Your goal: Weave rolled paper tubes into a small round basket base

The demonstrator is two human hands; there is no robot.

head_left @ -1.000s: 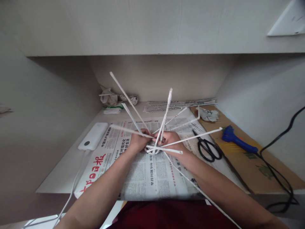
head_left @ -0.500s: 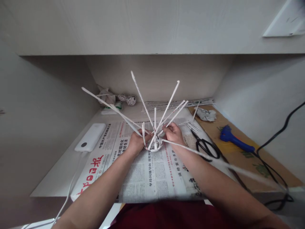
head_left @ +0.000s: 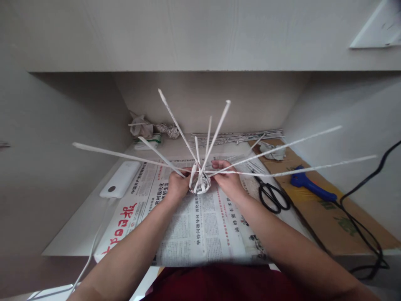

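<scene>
A small round basket woven from rolled-paper sticks (head_left: 200,188) is held between my hands above the newspaper (head_left: 188,234). Several long white paper sticks (head_left: 177,121) fan out from its rim, upward and to both sides. My left hand (head_left: 179,184) closes round the basket's left side, its fingertips partly hidden behind the sticks. At the right side, my right hand (head_left: 228,177) has its thumb and fingers closed on the rim and the base of a paper stick (head_left: 282,172) that stretches far right.
Black scissors (head_left: 272,195) lie right of my right hand, and a blue glue gun (head_left: 313,186) rests on cardboard (head_left: 338,221). A white power bank (head_left: 120,179) with a cable lies left. Along the back are a bundle of paper sticks (head_left: 238,137) and crumpled paper (head_left: 272,151).
The basket has turned and shifted slightly left in my hands. The stick that trailed toward me over my right forearm now points to the far right, and other sticks have swung outward.
</scene>
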